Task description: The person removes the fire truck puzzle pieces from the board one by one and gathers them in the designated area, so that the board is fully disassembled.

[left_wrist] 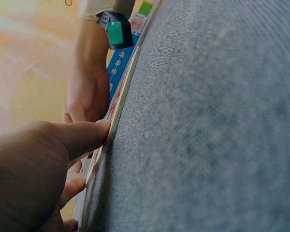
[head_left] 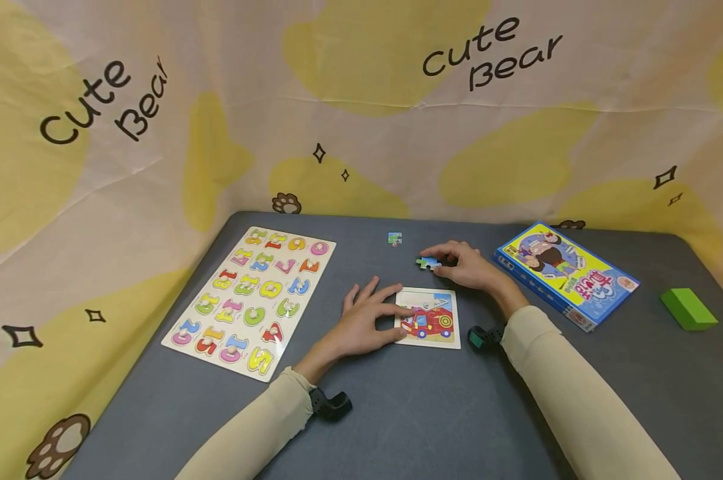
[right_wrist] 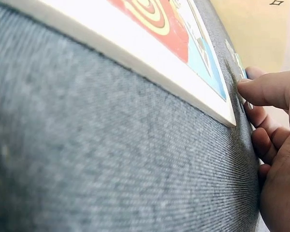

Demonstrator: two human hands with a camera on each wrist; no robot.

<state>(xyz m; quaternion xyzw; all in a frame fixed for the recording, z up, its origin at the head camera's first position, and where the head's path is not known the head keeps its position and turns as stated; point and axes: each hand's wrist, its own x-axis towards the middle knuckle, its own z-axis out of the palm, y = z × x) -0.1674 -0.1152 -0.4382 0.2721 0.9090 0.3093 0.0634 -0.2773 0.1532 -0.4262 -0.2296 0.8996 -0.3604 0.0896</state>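
Note:
In the head view a square picture puzzle board (head_left: 428,337) with a red fire engine lies in the middle of the table. My left hand (head_left: 367,320) rests at its left side, fingers spread, the index finger on the picture. In the left wrist view the thumb (left_wrist: 89,135) presses the board's edge. Behind the board my right hand (head_left: 466,265) pinches a blue and green jigsaw piece (head_left: 428,263) between thumb and fingers, low over the table. Part of an unfilled section shows at the picture's top. Another small jigsaw piece (head_left: 394,239) lies farther back.
A large board of colourful numbers and letters (head_left: 265,287) lies at the left. To the right are a blue and yellow puzzle box (head_left: 568,273) and a green block (head_left: 689,309). A printed curtain (head_left: 361,133) hangs behind the grey table (head_left: 397,413).

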